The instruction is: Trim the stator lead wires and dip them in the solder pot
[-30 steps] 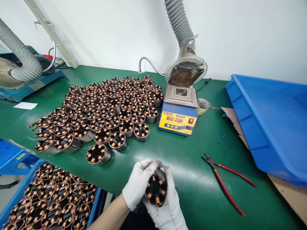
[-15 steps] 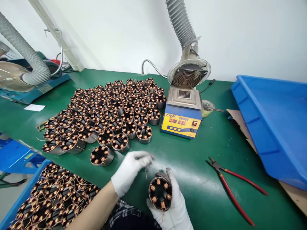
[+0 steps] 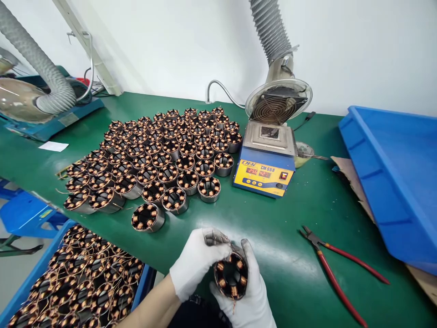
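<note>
My right hand [image 3: 254,291], in a white glove with darkened fingertips, is wrapped round a motor stator [image 3: 217,278], a metal ring with copper coils inside. The stator's open face is turned up toward me, and a short twisted copper wire [image 3: 234,307] hangs from its near edge. At the upper left rim my left hand [image 3: 203,255], also gloved in white, is closed in a pinch. Thin copper wire shows by its fingertips; the exact grip is partly hidden. Red-handled cutting pliers [image 3: 316,241] lie with jaws apart to the right of my hands.
Many similar stators [image 3: 174,200] stand in rows on the green table [image 3: 273,241]. More, with long loose wires, fill a blue crate [image 3: 64,230] at lower left. A solder pot [image 3: 262,171] sits under an extraction hood [image 3: 278,102]. A blue tray [image 3: 372,182] stands at right.
My left hand has come down and right, from apart beside the stator to pinching at its rim. The right hand still holds the stator. The view has shifted slightly.
</note>
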A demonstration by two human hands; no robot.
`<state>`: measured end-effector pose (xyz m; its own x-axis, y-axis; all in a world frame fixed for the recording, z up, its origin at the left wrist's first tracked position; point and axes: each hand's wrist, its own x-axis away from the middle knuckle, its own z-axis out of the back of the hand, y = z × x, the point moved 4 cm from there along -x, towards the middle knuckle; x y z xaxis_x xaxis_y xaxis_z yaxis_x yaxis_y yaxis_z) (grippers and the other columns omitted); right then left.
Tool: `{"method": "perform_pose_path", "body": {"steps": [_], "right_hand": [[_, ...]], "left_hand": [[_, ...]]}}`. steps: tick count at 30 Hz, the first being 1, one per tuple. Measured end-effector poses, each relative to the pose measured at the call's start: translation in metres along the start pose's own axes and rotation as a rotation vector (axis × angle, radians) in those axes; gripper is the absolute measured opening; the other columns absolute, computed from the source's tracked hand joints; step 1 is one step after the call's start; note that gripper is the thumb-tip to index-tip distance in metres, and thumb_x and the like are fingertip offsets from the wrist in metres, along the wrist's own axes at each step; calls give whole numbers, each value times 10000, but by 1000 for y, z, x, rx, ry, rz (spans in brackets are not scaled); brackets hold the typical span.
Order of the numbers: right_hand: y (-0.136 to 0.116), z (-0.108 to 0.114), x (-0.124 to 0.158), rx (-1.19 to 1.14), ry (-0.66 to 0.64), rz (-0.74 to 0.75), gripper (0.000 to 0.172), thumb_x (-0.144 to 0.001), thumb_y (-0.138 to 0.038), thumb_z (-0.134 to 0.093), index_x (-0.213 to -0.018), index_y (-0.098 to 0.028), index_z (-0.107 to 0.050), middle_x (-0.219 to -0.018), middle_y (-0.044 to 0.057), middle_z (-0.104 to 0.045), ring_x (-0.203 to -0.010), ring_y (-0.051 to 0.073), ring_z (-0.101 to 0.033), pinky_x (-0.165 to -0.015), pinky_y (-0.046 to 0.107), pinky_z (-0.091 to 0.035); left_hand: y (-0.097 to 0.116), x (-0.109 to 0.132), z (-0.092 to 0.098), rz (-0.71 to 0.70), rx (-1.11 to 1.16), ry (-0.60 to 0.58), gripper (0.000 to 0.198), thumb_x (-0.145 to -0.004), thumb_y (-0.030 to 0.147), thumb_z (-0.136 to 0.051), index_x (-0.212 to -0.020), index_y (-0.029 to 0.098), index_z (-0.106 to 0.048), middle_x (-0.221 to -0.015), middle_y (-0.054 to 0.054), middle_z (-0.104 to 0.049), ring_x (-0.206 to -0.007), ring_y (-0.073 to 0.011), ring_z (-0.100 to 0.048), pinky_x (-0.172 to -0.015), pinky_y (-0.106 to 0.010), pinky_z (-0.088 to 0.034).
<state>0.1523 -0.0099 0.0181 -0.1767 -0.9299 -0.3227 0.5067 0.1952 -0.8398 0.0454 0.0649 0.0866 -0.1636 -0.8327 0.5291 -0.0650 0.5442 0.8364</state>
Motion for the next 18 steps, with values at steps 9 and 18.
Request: {"method": "perform_pose_path", "body": {"steps": [9, 18], "right_hand": [[-1, 2, -2, 4, -21, 17, 894, -671, -356, -644, -1412, -109, -210, -1167, 178, -582, -976, 314, -628, -777, 389, -553], [-4, 4, -5, 27, -26, 46, 869, -682, -384, -652, -1400, -116, -242, -1144, 178, -592, -964, 316, -632, -779, 402, -551]], "left_hand": [[5, -5, -4, -39, -18, 69, 423, -424, 153, -736, -841, 161, -665, -810, -40, -687, -725, -185, -613, -692, -293, -474], [-2, -3, 8, -128, 220, 136, 231, -626, 326, -720, -754, 138, -677, -768, -53, -710, -778, -192, -641, -780, -301, -481]]}}
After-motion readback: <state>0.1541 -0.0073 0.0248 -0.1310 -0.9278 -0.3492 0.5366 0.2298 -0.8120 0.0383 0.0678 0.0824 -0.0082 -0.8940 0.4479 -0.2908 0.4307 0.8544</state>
